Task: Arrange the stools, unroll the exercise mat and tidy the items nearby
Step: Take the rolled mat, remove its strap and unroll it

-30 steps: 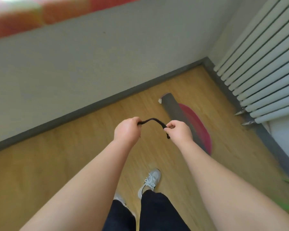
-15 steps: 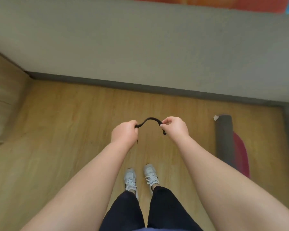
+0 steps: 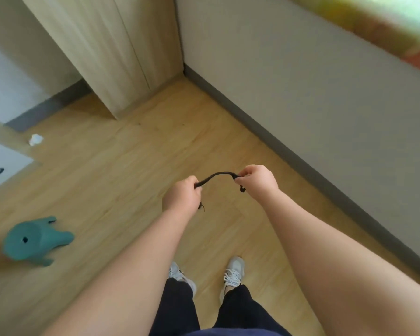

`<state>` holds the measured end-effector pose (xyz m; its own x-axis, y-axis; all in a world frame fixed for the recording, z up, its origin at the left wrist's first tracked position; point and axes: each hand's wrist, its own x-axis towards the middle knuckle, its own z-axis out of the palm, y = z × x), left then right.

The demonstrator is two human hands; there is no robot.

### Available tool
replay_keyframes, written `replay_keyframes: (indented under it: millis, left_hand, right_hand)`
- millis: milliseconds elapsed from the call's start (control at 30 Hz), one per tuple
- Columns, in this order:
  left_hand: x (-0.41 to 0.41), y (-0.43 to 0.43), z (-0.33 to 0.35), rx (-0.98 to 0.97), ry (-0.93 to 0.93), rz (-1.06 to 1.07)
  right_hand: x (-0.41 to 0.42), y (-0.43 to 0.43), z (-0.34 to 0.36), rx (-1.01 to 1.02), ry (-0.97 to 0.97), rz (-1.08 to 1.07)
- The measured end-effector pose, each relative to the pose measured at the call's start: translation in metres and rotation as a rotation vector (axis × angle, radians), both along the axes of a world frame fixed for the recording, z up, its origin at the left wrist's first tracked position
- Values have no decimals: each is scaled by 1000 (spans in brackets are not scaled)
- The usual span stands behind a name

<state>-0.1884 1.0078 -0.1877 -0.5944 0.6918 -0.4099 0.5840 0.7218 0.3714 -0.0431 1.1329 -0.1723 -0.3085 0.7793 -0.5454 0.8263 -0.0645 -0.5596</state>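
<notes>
View from a head camera, looking down at a person's two bare arms stretched out over a light wooden floor [image 3: 131, 178]. Both hands hold a short black strap [image 3: 218, 175], which arches upward between them. The left hand [image 3: 181, 195] has its fingers curled into a fist round one end, and a frayed tail pokes out beneath the fist. The right hand [image 3: 258, 178] pinches the other end between thumb and fingers, with a short tail hanging below.

A teal plastic stool [image 3: 34, 241] lies tipped on its side on the floor at the far left, well apart from the person's feet. Farther away on the left sits a crumpled white scrap of paper [image 3: 35, 139], near a white surface [image 3: 3, 161] that carries a thin black object, too small to identify. A tall wooden cabinet [image 3: 121, 52] stands ahead in the corner. A grey wall [image 3: 301, 81] with a dark baseboard [image 3: 277, 144] runs along the right. White laced shoes [image 3: 234, 269] and dark trousers show below the arms.
</notes>
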Motion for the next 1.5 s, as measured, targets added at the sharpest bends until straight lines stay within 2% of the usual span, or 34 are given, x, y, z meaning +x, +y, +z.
replay_keyframes:
  millis: [267,567,767,1233,1500]
  left_hand:
    - [-138,-94,19,-5,68,165]
    - [-279,-215,44,88,163,587]
    - [-353,-237,39,169,136,746]
    - [-567,-240,38,141,184,1087]
    - [-689,-286,25,93,172,1108]
  right_hand:
    - [-178,-55,17,43,32,271]
    - [-368,-140,35,44,84,625]
    - [-468,-163,30,-8,63,781]
    - [-753,-175,29,-127,14,1062]
    - [-893,-237,19,-146,70,1089]
